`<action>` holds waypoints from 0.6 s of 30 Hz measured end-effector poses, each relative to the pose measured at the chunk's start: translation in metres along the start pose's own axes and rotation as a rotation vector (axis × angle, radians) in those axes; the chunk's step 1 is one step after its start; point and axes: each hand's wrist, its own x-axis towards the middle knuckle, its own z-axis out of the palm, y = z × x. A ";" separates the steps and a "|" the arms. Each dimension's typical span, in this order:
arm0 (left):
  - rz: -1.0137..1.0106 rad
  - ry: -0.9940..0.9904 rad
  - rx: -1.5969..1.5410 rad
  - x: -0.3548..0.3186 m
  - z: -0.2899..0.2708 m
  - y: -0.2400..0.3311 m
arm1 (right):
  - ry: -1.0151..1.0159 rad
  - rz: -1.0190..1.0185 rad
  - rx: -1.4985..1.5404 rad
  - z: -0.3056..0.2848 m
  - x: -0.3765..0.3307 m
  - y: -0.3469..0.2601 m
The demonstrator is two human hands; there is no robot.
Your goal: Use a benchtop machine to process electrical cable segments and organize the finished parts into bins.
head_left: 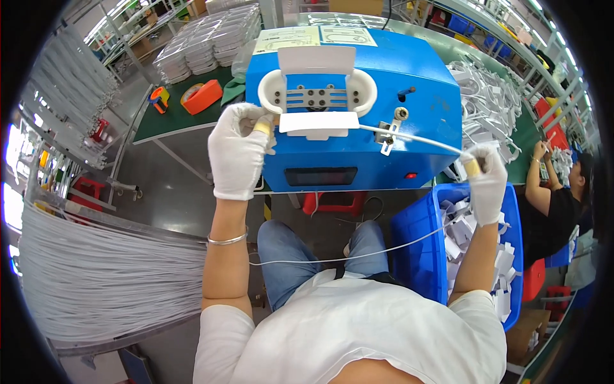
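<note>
A blue machine [428, 96] stands on the bench before me, with a white two-lobed winding holder [364, 93] on its top. A white folded paper card [318, 61] sits in the holder, one flap upright behind, another hanging toward me. My left hand [236, 153], in a white glove with a pale yellow thumb cover, is closed beside the card's left end; its grip is partly hidden. From the card's right side a white cable [416, 138] runs past a small metal guide [386, 134] to my right hand [486, 182], also gloved, which pinches it. More cable trails across my lap.
At right, a blue bin [416, 224] holds white card-wrapped pieces. Coiled white cables [483, 102] pile behind it. Long cables [115, 275] hang at left. Orange tape [201, 97] and stacked white packs [208, 41] lie on the green bench. Another person [553, 198] works at far right.
</note>
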 end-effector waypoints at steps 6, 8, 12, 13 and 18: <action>0.035 0.089 0.061 -0.008 0.000 -0.007 | 0.097 -0.055 -0.119 -0.038 0.065 0.016; 0.093 0.207 -0.003 -0.021 0.010 -0.010 | 0.102 -0.029 -0.234 -0.041 0.089 0.018; 0.138 0.172 -0.019 -0.074 0.006 -0.065 | -0.009 -0.002 -0.300 -0.035 0.131 0.076; 0.016 0.035 0.122 -0.088 -0.002 -0.095 | -0.014 -0.012 -0.261 -0.030 0.135 0.087; -0.153 -0.660 0.795 -0.178 -0.042 -0.241 | 0.082 0.080 -0.101 -0.029 0.132 0.088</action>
